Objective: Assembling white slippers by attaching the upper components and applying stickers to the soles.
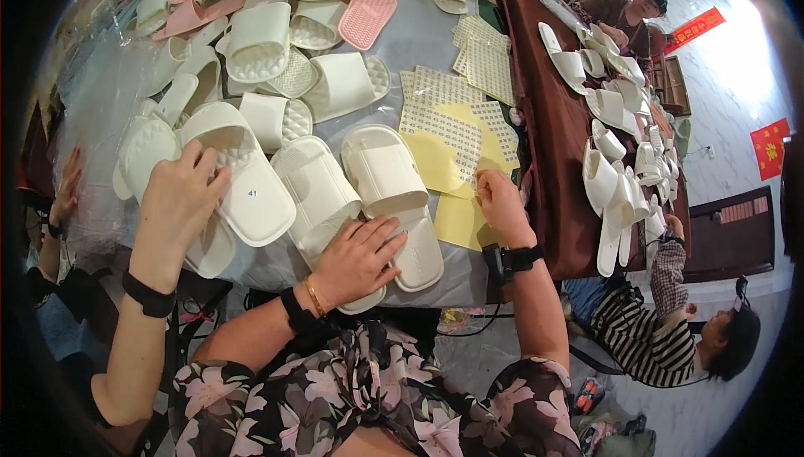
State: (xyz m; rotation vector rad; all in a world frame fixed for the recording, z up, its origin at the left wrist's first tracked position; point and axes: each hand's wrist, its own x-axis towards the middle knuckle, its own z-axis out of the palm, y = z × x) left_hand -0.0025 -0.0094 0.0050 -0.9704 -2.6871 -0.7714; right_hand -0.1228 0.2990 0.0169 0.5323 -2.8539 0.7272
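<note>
My left hand (358, 263), with a gold bracelet, lies with fingers spread across the heels of two cream slippers, one slipper (387, 172) on the right and another slipper (318, 187) beside it on the left. Their toes point away from me. My right hand (505, 208), wearing a dark wrist device, has its fingers closed at the edge of a yellow sticker sheet (448, 143) printed with rows of small labels. Whether a single sticker is between the fingertips is hidden. More sticker sheets (488, 62) lie beyond, and a plain yellow sheet (456, 223) is underneath.
At my left, a co-worker's hand (180, 193) grips a cream slipper (255, 197) bearing a small round label. Cream and pink slippers (197, 17) are heaped across the grey-covered table. On the right, a brown-covered table (548, 231) holds more slippers; two people are beside it.
</note>
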